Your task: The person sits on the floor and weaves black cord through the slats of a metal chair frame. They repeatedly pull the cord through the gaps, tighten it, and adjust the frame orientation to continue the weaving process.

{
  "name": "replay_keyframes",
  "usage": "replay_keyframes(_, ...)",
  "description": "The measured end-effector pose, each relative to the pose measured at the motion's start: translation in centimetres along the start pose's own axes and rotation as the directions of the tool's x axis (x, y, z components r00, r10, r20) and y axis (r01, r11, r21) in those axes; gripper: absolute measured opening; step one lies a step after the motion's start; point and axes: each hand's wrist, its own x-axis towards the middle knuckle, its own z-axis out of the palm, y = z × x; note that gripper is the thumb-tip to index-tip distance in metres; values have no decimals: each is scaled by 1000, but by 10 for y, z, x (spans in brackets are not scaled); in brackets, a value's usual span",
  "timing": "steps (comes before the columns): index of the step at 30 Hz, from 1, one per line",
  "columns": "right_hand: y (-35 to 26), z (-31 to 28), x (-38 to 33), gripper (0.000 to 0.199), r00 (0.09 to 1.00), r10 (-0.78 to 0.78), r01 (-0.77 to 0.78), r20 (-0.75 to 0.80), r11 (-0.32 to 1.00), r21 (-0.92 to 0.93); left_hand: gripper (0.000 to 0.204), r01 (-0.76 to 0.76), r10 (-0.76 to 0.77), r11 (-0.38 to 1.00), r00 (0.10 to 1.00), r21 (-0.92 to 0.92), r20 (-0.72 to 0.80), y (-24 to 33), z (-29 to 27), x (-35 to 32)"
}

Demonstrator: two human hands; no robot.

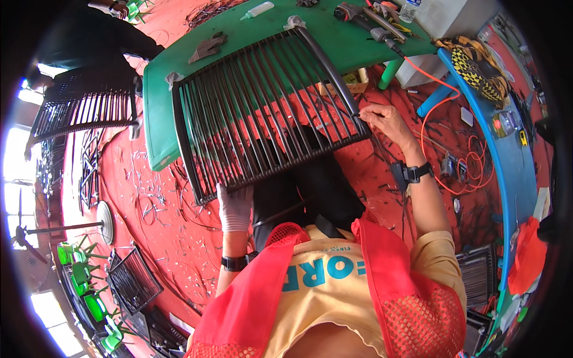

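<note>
A dark frame strung with many parallel black strips [262, 164] rests tilted, its far part on a green table [160, 119] and its near edge above my lap. My left hand [234, 209], in a white glove, grips the near edge by the left corner, the thumb upright and the other fingers partly hidden. At the right-hand corner, my bare right hand [385, 123] is closed in a pinch against the side bar. Whatever lies between those fingertips is too small to make out.
A grey glove [209, 48], a white bottle [258, 10] and a power tool [361, 21] lie on the table. An orange hose [425, 128] runs down to the scrap-strewn red floor [146, 221]. A blue bench [507, 173] stands right; another person [89, 39] works left beside a similar frame [89, 101].
</note>
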Motion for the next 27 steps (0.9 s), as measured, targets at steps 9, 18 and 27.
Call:
replay_keyframes(9, -59, 65, 38, 18, 960, -281, 279, 12, 947, -162, 46, -485, 620, 775, 709, 404, -337, 63, -40, -31)
replay_keyframes(18, -133, 278, 14, 17, 875, -412, 467, 254, 858, -216, 61, -354, 379, 922, 909, 155, -175, 50, -39, -7)
replay_keyframes(27, -122, 361, 20, 13, 762, -510, 633, 400, 715, -296, 62, -300, 314, 949, 928, -96, 199, 14, -64, 18)
